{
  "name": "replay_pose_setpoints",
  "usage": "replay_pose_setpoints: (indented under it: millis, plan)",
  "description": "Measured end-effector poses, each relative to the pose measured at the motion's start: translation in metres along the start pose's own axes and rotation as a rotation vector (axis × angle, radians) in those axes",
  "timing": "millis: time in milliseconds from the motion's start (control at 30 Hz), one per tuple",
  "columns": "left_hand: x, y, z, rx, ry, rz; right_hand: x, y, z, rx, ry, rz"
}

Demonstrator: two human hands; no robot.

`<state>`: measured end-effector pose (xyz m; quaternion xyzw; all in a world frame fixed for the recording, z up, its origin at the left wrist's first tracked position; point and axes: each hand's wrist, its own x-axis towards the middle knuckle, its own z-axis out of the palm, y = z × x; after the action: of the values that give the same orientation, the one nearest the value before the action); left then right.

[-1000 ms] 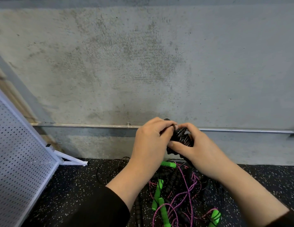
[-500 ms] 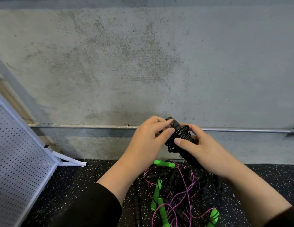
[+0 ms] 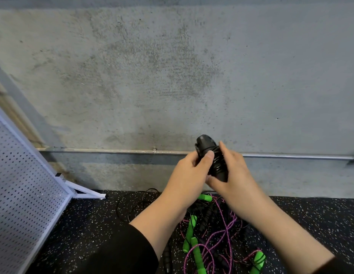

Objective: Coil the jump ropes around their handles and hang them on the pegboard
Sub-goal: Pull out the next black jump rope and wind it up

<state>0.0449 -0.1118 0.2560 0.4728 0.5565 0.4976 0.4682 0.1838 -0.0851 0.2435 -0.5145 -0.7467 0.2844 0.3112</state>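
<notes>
A black jump rope bundle (image 3: 210, 155), its cord wound round the handles, is held up in front of the concrete wall. My left hand (image 3: 189, 175) grips its upper end, thumb across the coil. My right hand (image 3: 234, 175) wraps round its lower part from the right. On the floor below lies a tangle of purple ropes (image 3: 221, 234) with green handles (image 3: 189, 232), mixed with black handles and cords. The white pegboard (image 3: 24, 194) leans at the left edge.
A metal pipe (image 3: 113, 150) runs along the wall at hand height. The pegboard's white foot (image 3: 87, 192) sticks out onto the black speckled floor (image 3: 89, 224). A thin black cord loops on the floor left of the tangle.
Both hands have lifted the bundle slightly and turned it, so its rounded top end now shows above my fingers. My left thumb now lies over the coil.
</notes>
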Motion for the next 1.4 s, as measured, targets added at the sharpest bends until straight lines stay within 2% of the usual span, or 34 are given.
replay_pose_setpoints:
  millis: [200,333,400,467,633,733,833,933,1133,1400]
  plan:
    - [0.008,-0.011,-0.017,-0.364,0.131,-0.185,-0.006,-0.015,0.008,0.051,-0.033,-0.076]
    - [0.004,-0.009,-0.034,-0.458,0.021,-0.182,-0.004,-0.027,0.006,0.504,0.074,0.173]
    - [-0.003,-0.010,-0.041,-0.477,-0.061,-0.160,-0.005,-0.034,0.005,0.811,-0.055,0.335]
    - [-0.012,-0.012,-0.048,-0.440,-0.125,-0.151,-0.008,-0.037,0.009,0.969,-0.183,0.372]
    - [-0.035,-0.008,-0.077,-0.165,-0.064,-0.184,-0.015,-0.042,0.036,0.814,-0.167,0.312]
    - [-0.050,-0.004,-0.099,-0.075,-0.112,-0.239,-0.023,-0.050,0.064,0.840,-0.192,0.360]
    - [-0.054,-0.011,-0.122,0.020,-0.051,-0.275,-0.024,-0.053,0.093,0.881,-0.237,0.415]
    - [-0.053,-0.034,-0.148,-0.027,0.029,-0.316,-0.022,-0.055,0.120,0.828,-0.281,0.406]
    - [-0.047,-0.075,-0.187,-0.081,0.065,-0.344,-0.013,-0.063,0.169,0.779,-0.304,0.421]
    - [-0.038,-0.083,-0.200,-0.189,0.084,-0.317,0.006,-0.068,0.185,0.815,-0.336,0.363]
